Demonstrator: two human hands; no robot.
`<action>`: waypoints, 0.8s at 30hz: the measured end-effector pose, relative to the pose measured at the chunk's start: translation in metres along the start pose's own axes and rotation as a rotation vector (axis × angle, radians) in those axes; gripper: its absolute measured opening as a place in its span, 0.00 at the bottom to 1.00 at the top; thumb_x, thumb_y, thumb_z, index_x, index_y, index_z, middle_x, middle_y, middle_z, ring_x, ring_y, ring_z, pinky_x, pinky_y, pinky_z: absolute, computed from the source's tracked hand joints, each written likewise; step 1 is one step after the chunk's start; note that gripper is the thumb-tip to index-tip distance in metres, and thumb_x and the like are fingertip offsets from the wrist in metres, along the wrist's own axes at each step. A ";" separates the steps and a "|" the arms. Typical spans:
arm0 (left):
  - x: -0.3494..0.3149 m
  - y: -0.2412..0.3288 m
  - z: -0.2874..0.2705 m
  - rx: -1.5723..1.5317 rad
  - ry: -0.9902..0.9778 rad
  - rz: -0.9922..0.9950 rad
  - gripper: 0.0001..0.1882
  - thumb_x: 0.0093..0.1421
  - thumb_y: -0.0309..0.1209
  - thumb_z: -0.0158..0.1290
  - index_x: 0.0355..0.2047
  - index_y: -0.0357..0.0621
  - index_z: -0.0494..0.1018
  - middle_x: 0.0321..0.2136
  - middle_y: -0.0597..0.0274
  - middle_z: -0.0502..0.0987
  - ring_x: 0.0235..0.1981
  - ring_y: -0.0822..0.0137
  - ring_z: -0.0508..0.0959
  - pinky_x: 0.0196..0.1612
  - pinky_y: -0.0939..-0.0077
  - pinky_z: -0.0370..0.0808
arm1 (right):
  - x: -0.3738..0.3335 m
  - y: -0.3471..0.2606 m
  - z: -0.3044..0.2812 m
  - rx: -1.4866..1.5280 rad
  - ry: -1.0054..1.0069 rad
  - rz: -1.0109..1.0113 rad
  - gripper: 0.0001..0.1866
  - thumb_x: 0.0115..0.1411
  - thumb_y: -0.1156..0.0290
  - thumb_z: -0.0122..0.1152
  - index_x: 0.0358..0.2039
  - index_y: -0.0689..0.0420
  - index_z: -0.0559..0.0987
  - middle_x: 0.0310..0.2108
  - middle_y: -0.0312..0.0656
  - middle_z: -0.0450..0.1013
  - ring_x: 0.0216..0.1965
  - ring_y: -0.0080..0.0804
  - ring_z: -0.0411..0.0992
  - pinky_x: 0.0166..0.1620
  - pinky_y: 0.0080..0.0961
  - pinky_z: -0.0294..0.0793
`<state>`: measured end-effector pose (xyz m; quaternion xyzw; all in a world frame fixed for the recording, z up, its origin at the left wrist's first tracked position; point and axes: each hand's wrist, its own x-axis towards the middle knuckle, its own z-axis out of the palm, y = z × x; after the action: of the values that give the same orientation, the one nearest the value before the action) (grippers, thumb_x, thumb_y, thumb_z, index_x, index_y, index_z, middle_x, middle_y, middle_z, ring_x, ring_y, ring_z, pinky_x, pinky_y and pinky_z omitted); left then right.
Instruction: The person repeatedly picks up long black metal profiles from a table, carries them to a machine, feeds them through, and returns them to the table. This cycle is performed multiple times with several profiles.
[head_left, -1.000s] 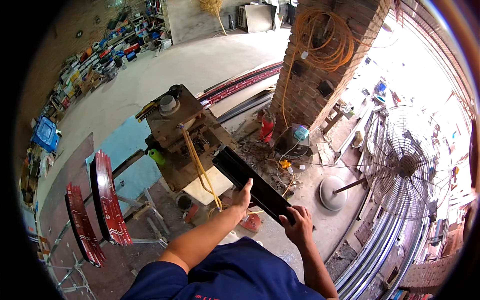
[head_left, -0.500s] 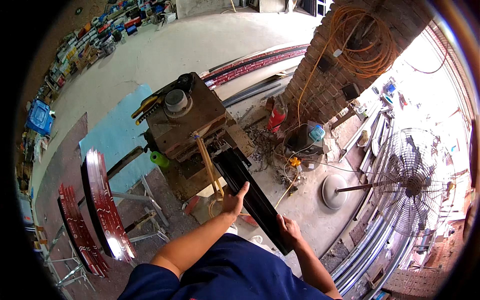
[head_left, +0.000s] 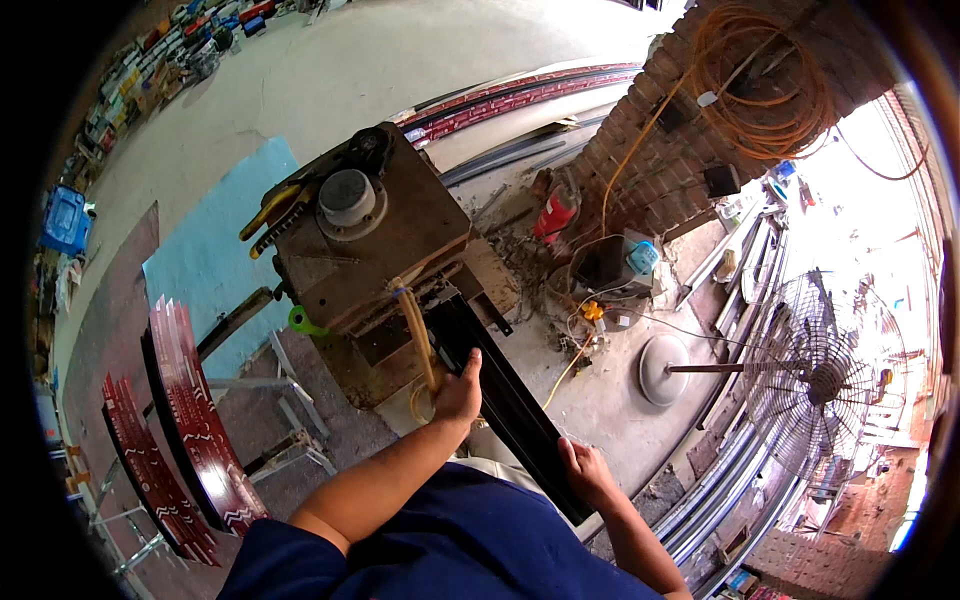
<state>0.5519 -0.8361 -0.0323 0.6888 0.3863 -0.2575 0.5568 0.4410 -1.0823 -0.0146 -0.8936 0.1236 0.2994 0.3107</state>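
Observation:
A long black metal profile [head_left: 510,405] with lengthwise grooves slants from a rusty brown machine [head_left: 415,215] down toward my body. My left hand [head_left: 459,392] grips the profile's left edge partway along, thumb on top. Near the close end, my right hand [head_left: 588,470] holds the right edge, thumb also on top. The profile's far end lies at the low front opening of the machine, and its tip is partly hidden there. A tan hose or strap [head_left: 415,335] hangs from the machine front beside my left hand. Yellow-handled pliers [head_left: 270,215] and a round metal cap [head_left: 348,200] are on top.
Red-wrapped profiles [head_left: 205,430] rest on a metal stand at left. A fan [head_left: 822,382] with a round base [head_left: 663,370] stands at right, near long metal bars [head_left: 700,530]. Behind the machine are a brick pillar [head_left: 640,150], an orange coiled hose [head_left: 765,90] and a red extinguisher [head_left: 556,214].
The profile's far end has come closer into the machine's front opening, with both hands still gripping it. The view has shifted slightly, and the machine appears larger.

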 end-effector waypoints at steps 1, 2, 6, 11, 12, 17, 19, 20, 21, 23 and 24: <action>0.002 0.002 -0.001 -0.030 0.000 0.022 0.56 0.58 0.71 0.42 0.66 0.28 0.52 0.63 0.31 0.60 0.66 0.41 0.60 0.66 0.59 0.58 | 0.002 -0.004 -0.002 -0.005 -0.007 -0.001 0.31 0.69 0.44 0.41 0.29 0.61 0.75 0.25 0.61 0.72 0.33 0.65 0.72 0.35 0.51 0.70; 0.006 -0.001 -0.001 -0.005 0.012 0.018 0.56 0.58 0.71 0.41 0.66 0.27 0.52 0.64 0.31 0.58 0.66 0.41 0.59 0.67 0.59 0.57 | 0.004 -0.007 -0.004 -0.011 -0.015 -0.003 0.30 0.69 0.44 0.41 0.29 0.61 0.75 0.25 0.62 0.72 0.32 0.65 0.72 0.35 0.51 0.70; 0.013 -0.007 0.001 0.031 0.027 0.014 0.56 0.58 0.71 0.41 0.65 0.27 0.53 0.66 0.31 0.55 0.68 0.42 0.55 0.68 0.61 0.55 | 0.005 -0.007 -0.003 -0.022 -0.017 -0.020 0.29 0.69 0.46 0.43 0.29 0.61 0.75 0.25 0.62 0.72 0.32 0.66 0.71 0.34 0.51 0.70; 0.025 -0.024 0.006 -0.084 0.006 0.132 0.52 0.60 0.68 0.43 0.63 0.28 0.57 0.64 0.37 0.61 0.66 0.45 0.60 0.67 0.63 0.57 | 0.009 -0.001 -0.002 -0.037 -0.024 -0.011 0.27 0.69 0.48 0.45 0.29 0.61 0.75 0.25 0.63 0.71 0.32 0.66 0.71 0.33 0.52 0.69; 0.016 -0.015 0.004 -0.159 0.005 0.204 0.50 0.61 0.66 0.44 0.62 0.28 0.58 0.63 0.38 0.62 0.65 0.46 0.62 0.66 0.63 0.57 | 0.009 -0.002 -0.003 -0.033 -0.026 -0.013 0.27 0.69 0.48 0.45 0.29 0.61 0.75 0.25 0.63 0.72 0.32 0.66 0.71 0.33 0.52 0.69; 0.011 -0.005 -0.001 -0.125 -0.016 0.023 0.40 0.64 0.57 0.50 0.61 0.33 0.60 0.60 0.46 0.67 0.61 0.52 0.67 0.63 0.65 0.62 | 0.004 -0.013 -0.013 -0.041 -0.045 -0.009 0.26 0.69 0.49 0.46 0.29 0.61 0.75 0.24 0.62 0.72 0.31 0.66 0.72 0.33 0.51 0.70; -0.010 0.022 -0.008 -0.109 0.006 -0.034 0.39 0.64 0.56 0.50 0.61 0.33 0.61 0.60 0.46 0.68 0.61 0.52 0.67 0.63 0.66 0.62 | 0.003 -0.013 -0.013 -0.026 -0.033 0.005 0.26 0.69 0.49 0.46 0.29 0.61 0.75 0.24 0.62 0.72 0.31 0.66 0.72 0.33 0.51 0.70; -0.014 0.027 -0.008 -0.109 0.016 -0.042 0.40 0.64 0.57 0.50 0.61 0.33 0.61 0.60 0.46 0.68 0.61 0.51 0.67 0.63 0.66 0.62 | 0.002 -0.014 -0.012 -0.019 -0.028 0.009 0.25 0.69 0.49 0.46 0.29 0.61 0.76 0.24 0.62 0.72 0.31 0.66 0.72 0.33 0.51 0.70; -0.011 0.020 -0.006 -0.121 0.025 -0.011 0.42 0.63 0.60 0.49 0.60 0.31 0.62 0.60 0.44 0.67 0.62 0.50 0.66 0.64 0.65 0.60 | 0.003 -0.014 -0.013 -0.022 -0.032 0.010 0.25 0.69 0.49 0.46 0.29 0.61 0.76 0.24 0.62 0.72 0.31 0.66 0.72 0.33 0.51 0.70; -0.004 0.008 -0.002 -0.159 0.032 0.063 0.44 0.62 0.62 0.48 0.60 0.30 0.63 0.60 0.43 0.67 0.62 0.50 0.66 0.64 0.65 0.60 | 0.002 -0.015 -0.013 -0.025 -0.041 0.013 0.25 0.69 0.50 0.46 0.30 0.61 0.76 0.25 0.62 0.72 0.31 0.66 0.72 0.34 0.50 0.71; 0.002 0.002 0.000 -0.186 0.027 0.108 0.44 0.63 0.61 0.48 0.61 0.31 0.62 0.60 0.43 0.67 0.62 0.50 0.66 0.64 0.65 0.61 | 0.003 -0.015 -0.013 -0.026 -0.039 0.007 0.25 0.69 0.50 0.46 0.30 0.61 0.76 0.25 0.62 0.72 0.31 0.66 0.72 0.34 0.50 0.71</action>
<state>0.5542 -0.8355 -0.0324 0.6573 0.3785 -0.1808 0.6261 0.4552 -1.0792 -0.0008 -0.8911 0.1165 0.3196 0.3004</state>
